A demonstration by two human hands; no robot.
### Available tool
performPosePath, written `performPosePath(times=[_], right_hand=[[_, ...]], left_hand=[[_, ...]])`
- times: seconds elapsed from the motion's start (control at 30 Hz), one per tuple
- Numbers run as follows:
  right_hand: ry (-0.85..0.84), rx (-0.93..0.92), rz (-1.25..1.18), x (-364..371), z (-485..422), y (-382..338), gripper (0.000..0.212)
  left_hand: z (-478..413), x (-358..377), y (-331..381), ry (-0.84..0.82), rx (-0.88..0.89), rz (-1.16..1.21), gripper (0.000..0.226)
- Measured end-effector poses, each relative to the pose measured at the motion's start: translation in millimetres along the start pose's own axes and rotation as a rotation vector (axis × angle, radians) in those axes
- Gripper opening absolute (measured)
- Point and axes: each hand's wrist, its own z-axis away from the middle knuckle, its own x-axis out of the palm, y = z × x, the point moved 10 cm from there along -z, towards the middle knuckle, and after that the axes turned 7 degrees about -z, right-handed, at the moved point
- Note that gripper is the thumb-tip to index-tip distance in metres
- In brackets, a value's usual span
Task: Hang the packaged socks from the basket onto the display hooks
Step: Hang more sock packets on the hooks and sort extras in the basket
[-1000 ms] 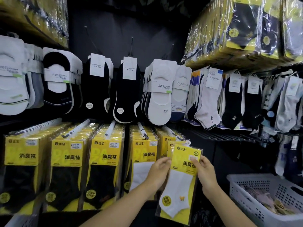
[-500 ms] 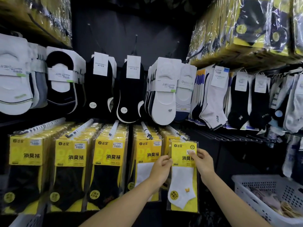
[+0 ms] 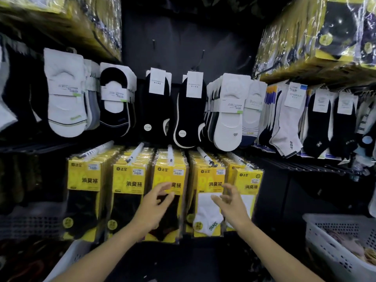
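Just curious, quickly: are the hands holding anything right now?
Left hand: open, fingers loosely spread, holding nothing.
Right hand: open, holding nothing.

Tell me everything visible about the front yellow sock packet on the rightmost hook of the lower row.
The front yellow packet hangs upright on the rightmost white hook of the lower row. It is a yellow card in glossy clear plastic, with black characters, a small white label and a white sock below. More packets sit behind it. The right hand, open, covers its lower left part; contact is unclear.
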Motion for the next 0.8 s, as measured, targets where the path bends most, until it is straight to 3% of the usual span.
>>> performPosePath(times=[0.13, 0.3, 0.5, 0.7, 0.8], right_hand=[[-0.213, -0.021, -0.03, 93, 19, -27, 0.046], [-0.398, 0.0, -0.1, 202, 33, -52, 0.048], [-0.53, 0.028, -0.173, 301, 38, -75, 0.061], [-0.448, 0.1, -0.259, 344, 25, -70, 0.076], [-0.414, 0.136, -0.291, 353, 15, -67, 0.077]], left_hand=[[32, -102, -34, 0.285, 0.002, -0.02, 0.026], [54, -203, -85, 0.522, -0.072, -0.042, 0.039], [38, -238, -146, 0.424, -0.274, 0.01, 0.063], [13, -240, -162, 0.34, -0.247, 0.134, 0.061], [6, -242, -157, 0.352, -0.181, 0.171, 0.042]])
